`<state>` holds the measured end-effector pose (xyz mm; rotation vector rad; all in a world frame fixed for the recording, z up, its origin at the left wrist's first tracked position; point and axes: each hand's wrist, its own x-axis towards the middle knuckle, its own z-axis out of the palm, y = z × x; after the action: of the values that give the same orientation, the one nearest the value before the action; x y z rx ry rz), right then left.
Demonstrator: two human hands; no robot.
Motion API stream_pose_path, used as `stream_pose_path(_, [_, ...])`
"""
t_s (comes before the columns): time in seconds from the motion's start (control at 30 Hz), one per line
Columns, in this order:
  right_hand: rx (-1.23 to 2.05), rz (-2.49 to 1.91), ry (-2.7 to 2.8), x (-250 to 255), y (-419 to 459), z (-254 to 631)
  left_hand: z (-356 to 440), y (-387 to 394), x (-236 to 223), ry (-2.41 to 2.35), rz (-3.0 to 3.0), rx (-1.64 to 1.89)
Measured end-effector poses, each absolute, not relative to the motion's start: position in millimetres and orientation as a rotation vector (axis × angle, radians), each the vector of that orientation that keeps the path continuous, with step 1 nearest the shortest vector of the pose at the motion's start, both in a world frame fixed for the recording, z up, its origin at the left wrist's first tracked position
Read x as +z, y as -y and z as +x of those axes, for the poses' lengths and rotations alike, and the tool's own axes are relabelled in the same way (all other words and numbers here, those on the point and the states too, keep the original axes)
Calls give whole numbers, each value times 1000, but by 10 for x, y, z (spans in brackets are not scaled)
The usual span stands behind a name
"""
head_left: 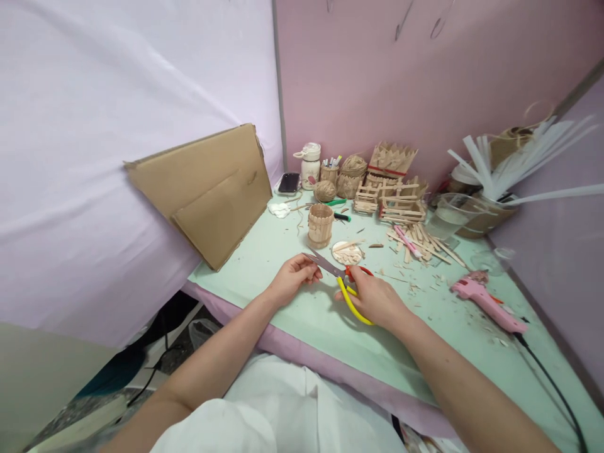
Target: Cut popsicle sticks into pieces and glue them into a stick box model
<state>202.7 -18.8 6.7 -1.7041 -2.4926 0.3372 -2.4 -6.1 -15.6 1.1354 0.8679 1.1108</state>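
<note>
My right hand [372, 292] grips a pair of scissors [330, 264] by its red and yellow handles. The blades point left and seem slightly apart, their tips beside my left hand [297, 275]. Pinched together, my left fingers are closed on something too small to make out. Just beyond the blades, a small cup made of wooden sticks [320, 226] stands upright. To its right lies a white round lid [346, 253] with short stick pieces on it.
A pink glue gun [491, 305] with a black cord lies at the right, near loose wooden sticks [422, 242]. Stick models [401, 201], twine balls [324, 190], a bottle [310, 167] and a phone [289, 183] stand behind. Cardboard [217, 195] leans at left; glue sticks [500, 170] fill a container.
</note>
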Motion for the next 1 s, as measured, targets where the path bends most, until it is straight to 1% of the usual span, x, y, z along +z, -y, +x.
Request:
stream_pose_path(0.6, [311, -1720, 2519, 76, 206, 2007, -29, 65, -202, -837, 1210, 1105])
stream_pose_path(1.0, [360, -1678, 2521, 70, 215, 2008, -20, 76, -175, -823, 1186, 1091])
